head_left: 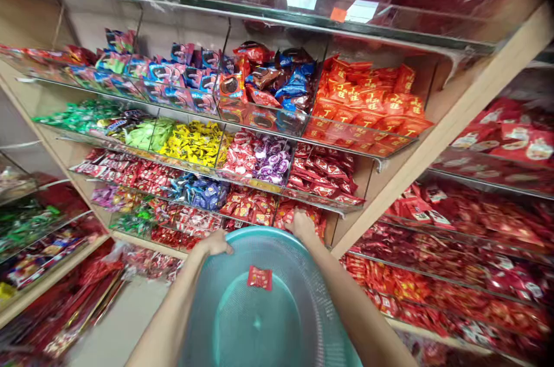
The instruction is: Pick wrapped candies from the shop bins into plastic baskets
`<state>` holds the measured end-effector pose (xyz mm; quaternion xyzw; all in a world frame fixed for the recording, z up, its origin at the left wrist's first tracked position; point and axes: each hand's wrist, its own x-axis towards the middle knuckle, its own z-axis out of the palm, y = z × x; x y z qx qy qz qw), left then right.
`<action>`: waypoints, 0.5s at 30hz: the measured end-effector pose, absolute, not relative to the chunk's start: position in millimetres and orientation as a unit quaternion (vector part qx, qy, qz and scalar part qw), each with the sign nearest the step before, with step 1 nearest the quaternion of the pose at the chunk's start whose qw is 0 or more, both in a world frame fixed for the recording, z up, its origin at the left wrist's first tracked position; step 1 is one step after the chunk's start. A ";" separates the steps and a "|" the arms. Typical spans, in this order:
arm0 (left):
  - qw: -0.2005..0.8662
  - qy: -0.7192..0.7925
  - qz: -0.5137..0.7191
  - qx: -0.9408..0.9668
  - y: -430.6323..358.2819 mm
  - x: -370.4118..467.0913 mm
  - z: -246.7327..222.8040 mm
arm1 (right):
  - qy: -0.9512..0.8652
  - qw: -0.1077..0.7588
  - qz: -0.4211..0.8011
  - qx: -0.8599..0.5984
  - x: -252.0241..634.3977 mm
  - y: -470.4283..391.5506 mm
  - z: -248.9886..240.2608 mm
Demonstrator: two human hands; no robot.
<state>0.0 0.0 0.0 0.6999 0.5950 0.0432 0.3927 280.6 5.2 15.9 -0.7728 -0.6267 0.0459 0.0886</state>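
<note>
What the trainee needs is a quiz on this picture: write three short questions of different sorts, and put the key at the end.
1. Which hand grips the rim of the turquoise basket?
2. True or false: several packets lie inside the basket.
3. Which colour comes directly to the right of the light green packets in their row?
A. Blue
B. Yellow
C. Purple

Key:
1. The left hand.
2. False: just one red packet is in it.
3. B, the yellow packets.
</note>
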 end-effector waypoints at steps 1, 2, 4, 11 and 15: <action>0.391 0.596 0.043 0.700 -0.1 1.1 1.6 | -0.625 0.108 0.045 -0.772 283.9 3.9 18.3; 0.389 0.596 0.043 0.701 -0.1 2.2 3.1 | -0.625 0.127 0.042 -0.769 287.0 2.1 20.8; 0.390 0.592 0.045 0.704 0.3 4.6 5.4 | -0.627 0.167 0.031 -0.760 292.0 -4.3 27.5; 0.401 0.566 0.049 0.719 9.7 12.2 -2.0 | -0.665 0.259 -0.019 -0.700 277.5 -65.8 59.2; 0.425 0.555 0.052 0.713 14.6 18.2 -10.6 | -0.760 0.143 0.042 -0.633 246.0 -90.7 46.4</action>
